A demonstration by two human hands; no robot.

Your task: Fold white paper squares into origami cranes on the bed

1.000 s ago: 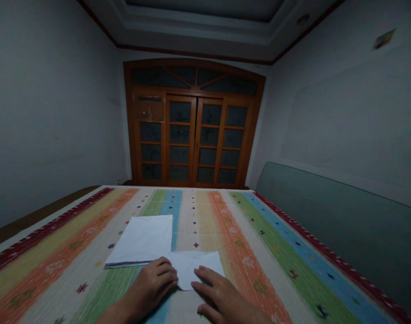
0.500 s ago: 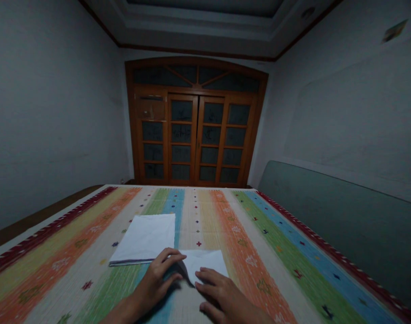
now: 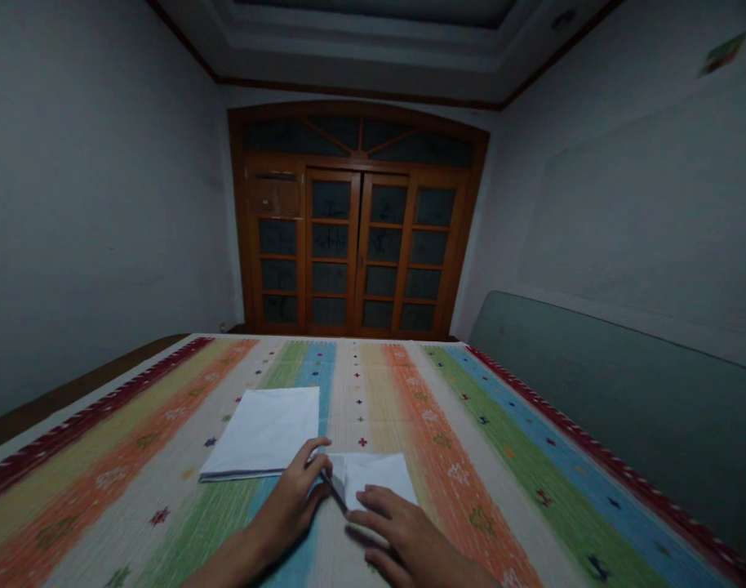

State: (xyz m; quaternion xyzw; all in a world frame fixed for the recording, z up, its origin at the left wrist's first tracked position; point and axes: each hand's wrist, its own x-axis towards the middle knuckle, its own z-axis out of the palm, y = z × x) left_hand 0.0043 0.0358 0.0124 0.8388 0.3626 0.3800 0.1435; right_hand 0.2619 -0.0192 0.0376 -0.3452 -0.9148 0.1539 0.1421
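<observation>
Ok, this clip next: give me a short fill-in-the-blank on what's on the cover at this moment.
1. The larger white paper lies to the ____ of the smaller folded white paper.
2. The stripe of the cover running past the larger paper's right edge is ____.
3. Fingers of the right hand rest on the ____ paper.
4. The doors in the far wall are framed in ____.

Missing words: left; blue; smaller; wood.
</observation>
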